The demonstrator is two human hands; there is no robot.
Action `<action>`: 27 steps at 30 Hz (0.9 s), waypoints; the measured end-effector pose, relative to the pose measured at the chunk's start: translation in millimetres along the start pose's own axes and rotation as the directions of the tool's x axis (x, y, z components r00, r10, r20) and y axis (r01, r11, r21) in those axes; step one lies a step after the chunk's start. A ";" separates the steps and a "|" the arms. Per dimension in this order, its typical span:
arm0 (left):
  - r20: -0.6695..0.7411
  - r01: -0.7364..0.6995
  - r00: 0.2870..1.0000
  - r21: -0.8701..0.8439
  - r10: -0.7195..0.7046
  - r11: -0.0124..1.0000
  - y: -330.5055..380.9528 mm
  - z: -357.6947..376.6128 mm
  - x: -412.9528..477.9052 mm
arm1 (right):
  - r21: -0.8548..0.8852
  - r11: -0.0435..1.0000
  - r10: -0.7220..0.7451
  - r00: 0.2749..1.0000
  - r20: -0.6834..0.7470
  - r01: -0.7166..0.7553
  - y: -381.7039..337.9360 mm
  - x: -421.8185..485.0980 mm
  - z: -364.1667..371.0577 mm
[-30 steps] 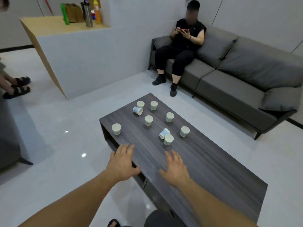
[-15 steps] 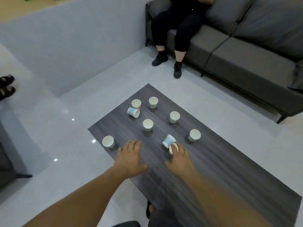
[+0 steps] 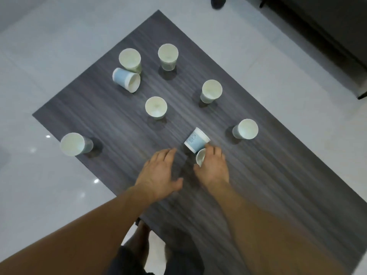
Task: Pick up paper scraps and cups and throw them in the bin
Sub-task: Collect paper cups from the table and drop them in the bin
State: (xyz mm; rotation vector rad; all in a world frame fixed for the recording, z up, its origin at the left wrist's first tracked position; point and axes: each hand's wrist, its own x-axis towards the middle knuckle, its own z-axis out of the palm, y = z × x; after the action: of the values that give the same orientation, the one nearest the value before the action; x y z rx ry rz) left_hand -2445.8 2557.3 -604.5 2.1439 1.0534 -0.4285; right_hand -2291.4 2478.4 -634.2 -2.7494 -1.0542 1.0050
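Where the cups stand: a low table [image 3: 119,120] with a dark grey wood-grain top, set cornerwise, one corner toward 12 o'clock.
Room, 9 o'clock: pale glossy floor [image 3: 39,56] with small bright reflections.
Room, 12 o'clock: a dark shoe [image 3: 218,2], cut by the top edge.
Room, 2 o'clock: a dark sofa [image 3: 327,26], well apart from the table.
Cups, general: nine small paper cups, cream inside, light blue outside, all on the table top.
Far-left cup [image 3: 74,144]: upright, 9 o'clock, alone near the left edge.
Tipped cup [image 3: 126,79]: on its side, 10 o'clock, mouth toward 4 o'clock.
Back-left cup [image 3: 130,60]: upright, 11 o'clock, just beside the tipped cup; contact cannot be determined.
Middle cup [image 3: 156,107]: upright, near the table's centre.
Back cup [image 3: 168,56]: upright, 12 o'clock.
Printed cup [image 3: 196,139]: on its side, 5 o'clock, with a small dark-blue print on its wall.
Held cup [image 3: 200,158]: 6 o'clock, just beside the printed cup; only its rim and inside show.
Back-right cup [image 3: 211,91]: upright, 1 o'clock.
Far-right cup [image 3: 245,129]: upright, 3 o'clock.
Left hand [image 3: 158,173]: palm down at 6 o'clock, fingers straight and close together, thumb spread, holding nothing; contact with the top cannot be determined.
Right hand [image 3: 212,167]: fingers and thumb curled round the held cup.
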 end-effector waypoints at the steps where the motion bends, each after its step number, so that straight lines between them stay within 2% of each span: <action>1: 0.013 -0.008 1.000 -0.030 0.008 1.000 1.0 6.3 1.4 | 0.042 0.999 0.020 1.000 -0.002 -0.020 1.3 -1.0 2.5; 5: 0.014 -0.079 0.997 -0.148 0.082 0.986 15.8 10.5 4.0 | 0.320 0.947 0.027 0.999 -0.029 -0.017 -1.1 -17.6 -2.3; 7: 0.007 -0.102 0.994 -0.212 0.106 0.972 22.7 3.5 6.2 | 0.498 0.867 -0.031 0.998 0.045 0.005 -6.1 -26.9 -10.2; 9: 0.001 -0.107 0.994 -0.240 0.111 0.965 22.9 -3.9 8.9 | 0.597 0.802 -0.106 0.986 0.126 0.010 -9.4 -30.8 -17.5; 11: -0.028 -0.089 0.996 -0.236 0.085 0.968 16.8 -10.1 11.0 | 0.586 0.810 -0.134 0.980 0.150 0.021 -10.1 -24.7 -24.9; 12: -0.051 -0.070 0.997 -0.231 0.060 0.971 11.9 -12.5 11.3 | 0.541 0.840 -0.115 0.987 0.114 0.035 -10.0 -17.3 -28.3; 15: -0.069 0.020 0.997 -0.188 -0.034 0.982 -6.8 -15.5 8.7 | 0.350 0.937 0.043 0.996 -0.078 -0.013 -10.2 19.3 -35.6; 16: -0.071 0.049 0.995 -0.189 -0.063 0.981 -13.5 -15.2 6.1 | 0.305 0.951 0.085 0.993 -0.085 -0.055 -12.7 31.9 -37.0; 20: -0.084 0.126 0.985 -0.254 -0.152 0.959 -37.8 -13.2 -8.5 | 0.154 0.973 0.164 0.984 0.065 -0.172 -31.1 72.7 -31.1; 24: -0.135 0.152 0.971 -0.279 -0.195 0.948 -62.0 -11.9 -23.8 | 0.187 0.948 0.238 0.964 0.121 -0.257 -46.8 87.2 -11.4; 27: -0.186 0.180 0.952 -0.310 -0.245 0.934 -75.7 -13.1 -40.7 | 0.194 0.953 0.206 0.968 0.144 -0.232 -54.7 77.4 2.7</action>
State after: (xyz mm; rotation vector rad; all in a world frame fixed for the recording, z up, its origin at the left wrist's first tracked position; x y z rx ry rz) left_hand -2530.6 2576.1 -606.2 1.8509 1.3926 -0.1215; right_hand -2281.7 2567.1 -666.3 -2.7018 -0.6178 1.2477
